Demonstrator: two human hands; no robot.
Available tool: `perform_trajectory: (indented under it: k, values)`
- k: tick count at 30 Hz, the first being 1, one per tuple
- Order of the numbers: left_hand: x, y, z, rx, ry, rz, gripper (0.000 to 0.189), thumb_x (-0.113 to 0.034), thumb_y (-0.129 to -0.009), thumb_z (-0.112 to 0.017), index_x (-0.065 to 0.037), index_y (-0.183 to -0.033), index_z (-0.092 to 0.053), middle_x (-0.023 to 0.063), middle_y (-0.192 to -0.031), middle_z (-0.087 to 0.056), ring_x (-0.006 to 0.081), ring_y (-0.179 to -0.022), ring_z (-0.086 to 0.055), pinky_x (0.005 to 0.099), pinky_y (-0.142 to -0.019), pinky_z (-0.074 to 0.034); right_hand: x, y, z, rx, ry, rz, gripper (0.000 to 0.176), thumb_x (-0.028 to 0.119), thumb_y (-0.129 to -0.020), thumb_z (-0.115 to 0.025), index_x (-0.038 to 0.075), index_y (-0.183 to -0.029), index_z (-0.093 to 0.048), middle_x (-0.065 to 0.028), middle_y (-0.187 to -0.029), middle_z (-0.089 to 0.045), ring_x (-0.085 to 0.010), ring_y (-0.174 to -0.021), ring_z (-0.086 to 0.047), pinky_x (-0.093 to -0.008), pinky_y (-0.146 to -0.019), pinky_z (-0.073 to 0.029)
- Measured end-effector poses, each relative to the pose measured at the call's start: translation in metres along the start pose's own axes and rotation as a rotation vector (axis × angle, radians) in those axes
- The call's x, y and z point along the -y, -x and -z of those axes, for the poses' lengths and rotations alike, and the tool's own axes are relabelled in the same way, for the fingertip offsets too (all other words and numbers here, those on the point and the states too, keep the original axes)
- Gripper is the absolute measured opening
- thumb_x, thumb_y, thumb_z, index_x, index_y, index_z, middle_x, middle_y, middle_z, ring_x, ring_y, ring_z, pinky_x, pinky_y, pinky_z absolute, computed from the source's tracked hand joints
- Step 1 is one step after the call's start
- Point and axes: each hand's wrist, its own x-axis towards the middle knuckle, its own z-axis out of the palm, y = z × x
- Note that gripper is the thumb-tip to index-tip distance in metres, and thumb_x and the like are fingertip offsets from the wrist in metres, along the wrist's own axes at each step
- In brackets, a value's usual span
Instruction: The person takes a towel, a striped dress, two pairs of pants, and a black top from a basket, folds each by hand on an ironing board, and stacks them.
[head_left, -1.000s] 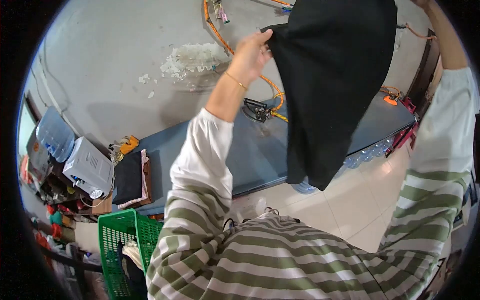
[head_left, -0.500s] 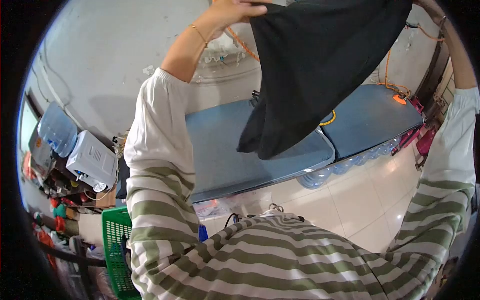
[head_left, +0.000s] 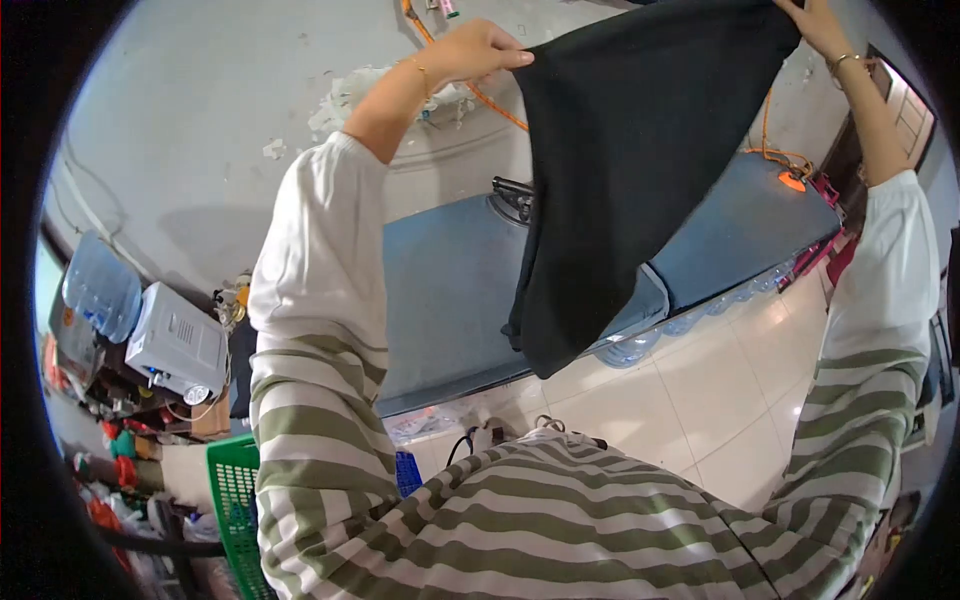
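Left hand is pinching one upper edge of the black cloth, grip clamped. Right hand is pinching the far upper end, likewise clamped. Cloth is hanging between them, before the bench, partly covering my view of the iron. I'm judging two risks: a loosening pinch dropping one side; a swinging hem snagging the iron.

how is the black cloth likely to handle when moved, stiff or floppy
Probably floppy: the black cloth hangs limply from the left hand and right hand. It looks fairly light, held only at its edges. Its lower end hangs loose, so it would likely swing.
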Motion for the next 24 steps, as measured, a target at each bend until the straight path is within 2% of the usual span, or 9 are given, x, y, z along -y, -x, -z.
perform_trajectory:
  k: [3,7,11,13,16,18,20,21,24]
  values:
    - [0.018,-0.035,-0.031,0.028,-0.073,-0.114,0.029,-0.030,-0.084,-0.062,-0.002,-0.091,-0.066,0.0016,-0.065,-0.055,0.0095,-0.061,-0.050,0.0245,-0.056,-0.042,-0.012,0.020,-0.012,-0.126,0.061,-0.095,0.058,0.041,-0.078,-0.064,-0.006,-0.110,-0.054,-0.0267,-0.105,-0.059,-0.0363,-0.103,-0.056,-0.0400,-0.089,-0.042]
    - [0.031,-0.091,-0.048,-0.362,-0.143,-0.394,0.025,-0.023,-0.081,-0.063,-0.002,-0.095,-0.064,0.0097,-0.068,-0.058,0.0199,-0.060,-0.052,0.0319,-0.060,-0.043,0.012,-0.009,0.023,-0.188,0.129,-0.146,0.056,0.041,-0.078,-0.064,-0.007,-0.105,-0.057,-0.0250,-0.101,-0.061,-0.0363,-0.100,-0.057,-0.0394,-0.088,-0.043]
    - [0.044,-0.114,-0.019,-0.393,0.019,-0.352,0.028,-0.013,-0.086,-0.055,0.003,-0.109,-0.058,0.0208,-0.094,-0.063,0.0333,-0.090,-0.061,0.0393,-0.081,-0.046,0.110,-0.024,0.046,-0.438,-0.057,0.025,0.045,0.035,-0.079,-0.066,-0.005,-0.098,-0.061,-0.0171,-0.091,-0.065,-0.0284,-0.087,-0.062,-0.0363,-0.079,-0.048]
    - [0.069,-0.106,-0.007,-0.475,0.021,-0.524,0.025,-0.019,-0.083,-0.060,-0.001,-0.100,-0.062,0.0137,-0.078,-0.061,0.0230,-0.072,-0.056,0.0333,-0.068,-0.044,0.179,-0.011,0.037,-0.245,-0.462,0.153,0.037,0.030,-0.080,-0.065,-0.005,-0.094,-0.062,-0.0144,-0.088,-0.065,-0.0234,-0.080,-0.063,-0.0342,-0.076,-0.050]
    - [0.123,-0.076,0.005,-0.244,0.063,-0.459,0.019,-0.015,-0.079,-0.063,-0.005,-0.095,-0.065,0.0105,-0.073,-0.062,0.0190,-0.066,-0.057,0.0306,-0.063,-0.045,0.256,-0.005,-0.004,0.074,-1.083,-0.195,0.026,0.022,-0.082,-0.063,-0.003,-0.088,-0.063,-0.0099,-0.082,-0.065,-0.0187,-0.066,-0.063,-0.0315,-0.067,-0.053]
    - [0.191,-0.064,-0.008,-0.161,-0.062,-0.524,0.018,-0.013,-0.077,-0.062,-0.009,-0.094,-0.066,0.0095,-0.072,-0.063,0.0225,-0.065,-0.059,0.0328,-0.062,-0.046,0.294,0.029,-0.062,0.046,-0.937,-0.239,0.031,0.020,-0.084,-0.061,-0.005,-0.101,-0.058,-0.0086,-0.092,-0.064,-0.0151,-0.085,-0.061,-0.0276,-0.072,-0.050]
    - [0.241,-0.018,-0.026,0.008,0.058,-0.548,0.018,-0.007,-0.077,-0.054,-0.010,-0.091,-0.066,0.0101,-0.078,-0.063,0.0247,-0.074,-0.060,0.0353,-0.067,-0.046,0.355,0.094,-0.119,0.457,-0.888,-0.429,0.043,0.036,-0.083,-0.061,-0.001,-0.106,-0.061,-0.0065,-0.100,-0.063,-0.0157,-0.090,-0.059,-0.0290,-0.076,-0.048]
    - [0.281,-0.004,-0.042,0.126,0.070,-0.504,0.018,-0.005,-0.075,-0.053,-0.010,-0.087,-0.066,0.0103,-0.081,-0.063,0.0256,-0.079,-0.059,0.0358,-0.071,-0.045,0.364,0.122,-0.175,0.540,-1.079,-0.219,0.048,0.043,-0.080,-0.063,-0.003,-0.093,-0.064,-0.0083,-0.081,-0.065,-0.0162,-0.076,-0.060,-0.0293,-0.064,-0.048]
    - [0.373,0.065,-0.071,0.279,-0.013,-0.636,0.023,0.001,-0.070,-0.048,-0.010,-0.077,-0.066,0.0096,-0.084,-0.063,0.0278,-0.085,-0.059,0.0374,-0.073,-0.047,0.456,0.226,-0.283,0.853,-1.158,-0.164,0.044,0.032,-0.082,-0.059,-0.008,-0.098,-0.055,-0.0242,-0.096,-0.061,-0.0334,-0.087,-0.060,-0.0396,-0.082,-0.046]
